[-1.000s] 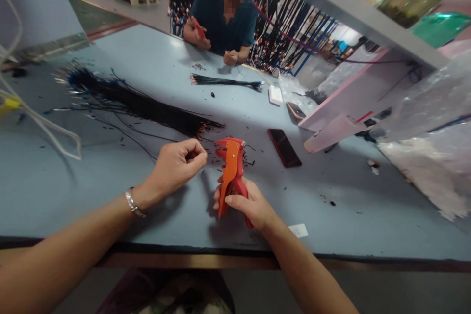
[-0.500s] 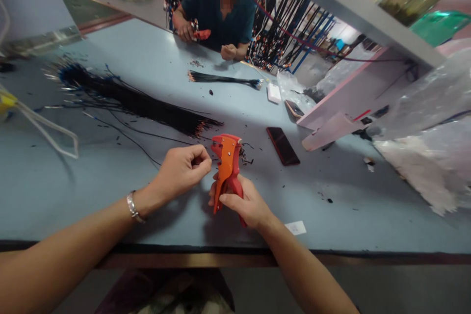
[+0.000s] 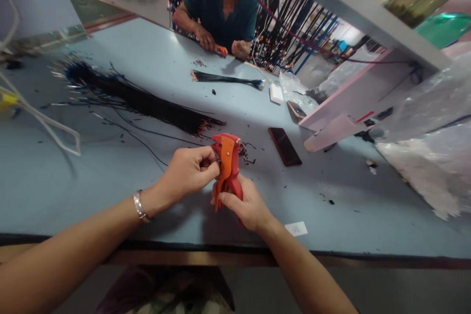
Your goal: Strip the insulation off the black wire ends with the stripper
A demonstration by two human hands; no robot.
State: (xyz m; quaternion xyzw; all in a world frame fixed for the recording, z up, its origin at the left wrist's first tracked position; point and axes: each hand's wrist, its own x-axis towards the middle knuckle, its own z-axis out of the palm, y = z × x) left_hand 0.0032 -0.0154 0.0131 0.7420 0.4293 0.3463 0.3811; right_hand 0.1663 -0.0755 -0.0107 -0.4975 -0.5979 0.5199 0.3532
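My right hand (image 3: 247,202) is wrapped round the handles of an orange and red wire stripper (image 3: 228,157), held upright with its jaws at the top left. My left hand (image 3: 193,169) is pinched closed at the jaws, its fingertips close against the tool. A thin black wire (image 3: 142,143) runs from the left across the table to this hand; its end is hidden by the fingers. Beyond lies a thick bundle of black wires (image 3: 147,103), with copper-coloured ends at the right and blue and silver ends at the left.
Small black and copper scraps (image 3: 247,151) lie behind the stripper. To the right are a dark phone (image 3: 284,146) and a white label (image 3: 296,228). Across the table (image 3: 121,39) a person holds a similar red tool (image 3: 221,50) near a smaller wire bundle (image 3: 228,78).
My left hand has moved right and in to the stripper's jaws, with the wire trailing from it. The person opposite has lowered their tool and brought their hands closer together.
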